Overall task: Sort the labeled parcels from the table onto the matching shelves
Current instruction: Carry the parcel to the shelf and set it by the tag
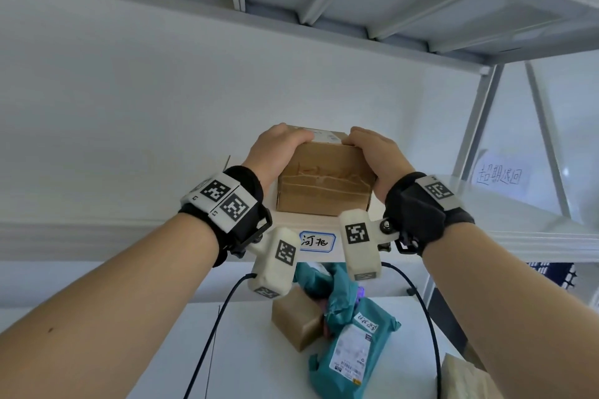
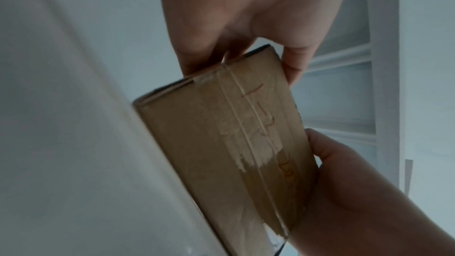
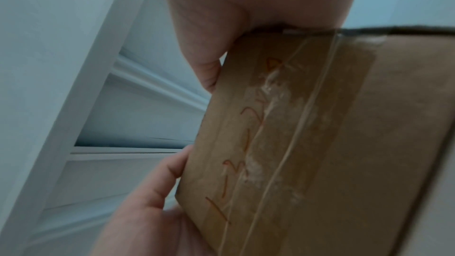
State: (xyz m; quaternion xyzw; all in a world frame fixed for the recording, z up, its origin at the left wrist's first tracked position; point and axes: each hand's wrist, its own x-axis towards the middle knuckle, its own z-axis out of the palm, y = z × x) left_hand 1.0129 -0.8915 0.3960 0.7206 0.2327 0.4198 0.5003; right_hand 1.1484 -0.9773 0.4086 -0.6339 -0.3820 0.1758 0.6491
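Note:
A brown taped cardboard box (image 1: 324, 181) with red handwriting sits at the front of a white shelf (image 1: 97, 233), right above the shelf's blue-framed handwritten label (image 1: 317, 241). My left hand (image 1: 280, 146) grips the box's top left corner and my right hand (image 1: 371, 147) grips its top right corner, fingers curled over the top. In the left wrist view the box (image 2: 234, 143) leans against the shelf board (image 2: 61, 124), between the left hand (image 2: 234, 26) and the right hand (image 2: 357, 192). The right wrist view shows the box (image 3: 332, 143) under the right hand (image 3: 209, 17).
Below lies a white table (image 1: 246, 359) with teal mailer bags (image 1: 353, 350), a small cardboard parcel (image 1: 296, 322) and another parcel (image 1: 466, 379) at the right edge. An upper shelf (image 1: 291, 10) hangs overhead. A neighbouring shelf at the right carries a paper sign (image 1: 500, 178).

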